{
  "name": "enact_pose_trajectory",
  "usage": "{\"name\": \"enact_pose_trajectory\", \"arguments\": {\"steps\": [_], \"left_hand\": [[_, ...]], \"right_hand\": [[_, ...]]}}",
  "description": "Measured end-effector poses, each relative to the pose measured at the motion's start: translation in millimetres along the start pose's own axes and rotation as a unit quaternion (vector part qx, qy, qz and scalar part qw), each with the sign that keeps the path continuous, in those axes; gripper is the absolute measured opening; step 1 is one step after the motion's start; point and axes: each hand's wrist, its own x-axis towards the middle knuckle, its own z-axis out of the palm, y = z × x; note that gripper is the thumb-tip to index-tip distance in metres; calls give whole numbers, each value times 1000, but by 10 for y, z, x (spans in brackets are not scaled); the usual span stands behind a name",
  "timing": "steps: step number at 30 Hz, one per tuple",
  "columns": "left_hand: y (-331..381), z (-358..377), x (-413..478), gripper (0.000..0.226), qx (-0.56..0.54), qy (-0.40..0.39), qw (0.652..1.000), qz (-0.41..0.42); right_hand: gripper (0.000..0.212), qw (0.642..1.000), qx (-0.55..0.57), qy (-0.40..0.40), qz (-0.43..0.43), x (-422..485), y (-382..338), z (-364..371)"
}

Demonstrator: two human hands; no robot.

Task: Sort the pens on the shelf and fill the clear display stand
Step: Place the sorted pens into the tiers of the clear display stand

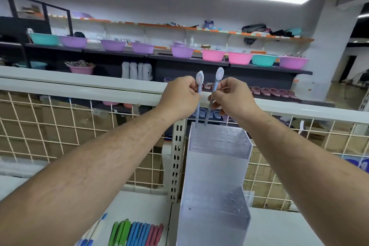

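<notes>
Our left hand (179, 94) and right hand (232, 97) are each pinching a seemingly light, stiff pen (199, 80) high on its barrel, aiming tips at the stand's (219, 142) back-left corner.

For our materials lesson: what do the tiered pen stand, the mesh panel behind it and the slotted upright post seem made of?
Tiered pen stand: likely clear acrylic, glossy; background shows faintly through its walls.
Mesh panel: probably cream-coated steel wire; thin crossing rods.
Slotted upright post: apparently painted sheet metal; crisp punched slots.
</notes>
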Motion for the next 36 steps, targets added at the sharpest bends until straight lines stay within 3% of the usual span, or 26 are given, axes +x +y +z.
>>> {"name": "enact_pose_trajectory", "arguments": {"steps": [3,7,16,21,28,36], "left_hand": [[-30,45,-1,25,24,6,1000,17],[-69,130,-13,10,85,-3,996,18],[-95,219,-35,12,135,-50,990,-10],[-105,267,-100,6,151,-20,988,10],[-114,230,-169,15,105,4,994,1],[-155,239,-215,27,145,-39,989,-10]], "right_hand": [[4,1000,-4,1,-1,-7,14,-8],[4,1000,-8,0,0,-24,39,1],[5,1000,-20,3,2,-35,112,15],[6,1000,-11,4,5,-56,109,-2],[8,1000,-10,5,-1,-83,91,-17],[6,1000,-9,4,3,-97,74,16]]}}
